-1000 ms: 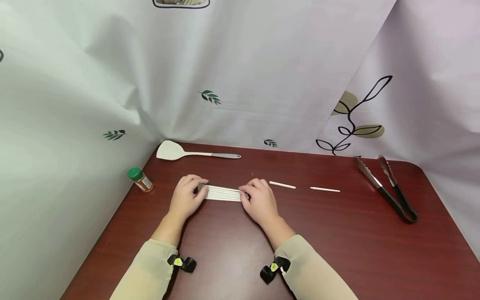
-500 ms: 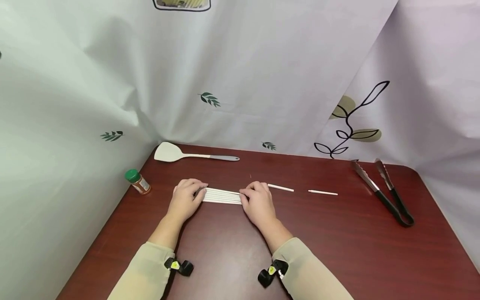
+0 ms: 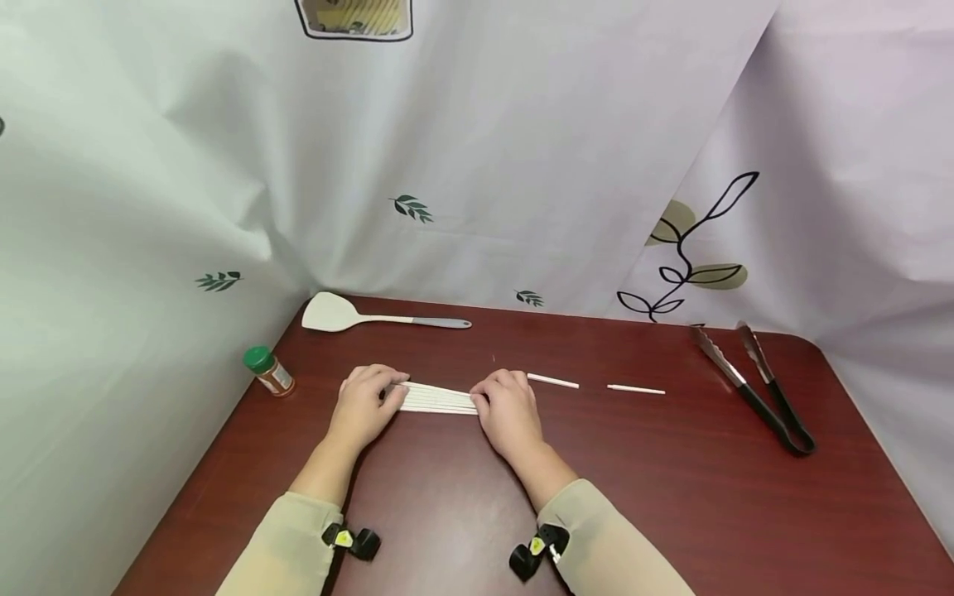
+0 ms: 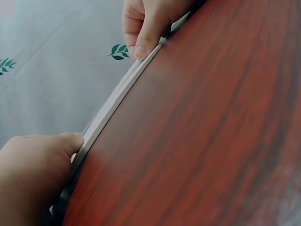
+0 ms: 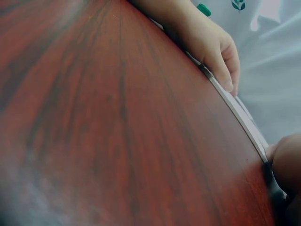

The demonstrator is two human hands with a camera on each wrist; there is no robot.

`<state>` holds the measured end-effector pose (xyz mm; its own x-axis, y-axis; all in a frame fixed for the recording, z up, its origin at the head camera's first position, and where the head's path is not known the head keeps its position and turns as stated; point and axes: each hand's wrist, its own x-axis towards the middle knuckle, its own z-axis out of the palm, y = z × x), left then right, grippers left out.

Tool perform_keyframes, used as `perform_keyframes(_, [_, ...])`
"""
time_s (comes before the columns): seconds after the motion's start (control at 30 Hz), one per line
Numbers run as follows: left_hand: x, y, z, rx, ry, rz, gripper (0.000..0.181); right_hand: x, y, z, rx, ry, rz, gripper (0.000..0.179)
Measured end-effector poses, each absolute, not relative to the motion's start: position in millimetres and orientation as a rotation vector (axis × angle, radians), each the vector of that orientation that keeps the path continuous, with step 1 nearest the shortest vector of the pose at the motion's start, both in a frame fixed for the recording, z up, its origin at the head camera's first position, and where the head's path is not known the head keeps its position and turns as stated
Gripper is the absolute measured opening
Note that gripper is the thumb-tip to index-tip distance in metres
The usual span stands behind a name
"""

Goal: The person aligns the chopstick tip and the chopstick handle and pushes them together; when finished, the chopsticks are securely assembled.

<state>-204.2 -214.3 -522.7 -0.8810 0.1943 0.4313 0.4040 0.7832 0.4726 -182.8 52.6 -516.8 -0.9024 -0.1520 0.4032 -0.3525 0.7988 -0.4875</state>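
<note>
Near the centre of the head view, your left hand [image 3: 365, 407] and your right hand [image 3: 510, 414] grasp the two ends of a flat row of slim, straight white sticks [image 3: 440, 399], which lies crosswise between them over the glossy red-brown wood-grain table [image 3: 440, 505]. Your fingers are bent on both sides, thumb on the near side and fingertips on the far side of the row; your palms cover its ends, so you cannot count the sticks there. In the left wrist view the row runs as a pale diagonal strip, with your left hand at the lower left and your right at the top; in the right wrist view your left thumb presses its edge at the upper right. Just right of your right hand lies one short white rod [image 3: 553, 381], and farther right a second white rod with a narrower tip [image 3: 636, 389]. Toward the upper left of the table rests a spatula with a broad cream blade and grey handle end [image 3: 331, 313]; below it, at the table's left edge, stands a small green-capped bottle with reddish-brown contents [image 3: 270, 372]. At the right lie metal tongs with black handles [image 3: 763, 411], their arms spread toward the white leaf-printed cloth [image 3: 537, 149] behind.
</note>
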Motion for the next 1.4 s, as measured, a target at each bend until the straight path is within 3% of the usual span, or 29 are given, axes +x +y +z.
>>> perform_keyframes(1.4, [-207.3,-201.1,-522.8,-0.618,-2.239,-0.771,0.02,-177.8,67.7,-517.5,0.567,-2.259,0.836,0.007])
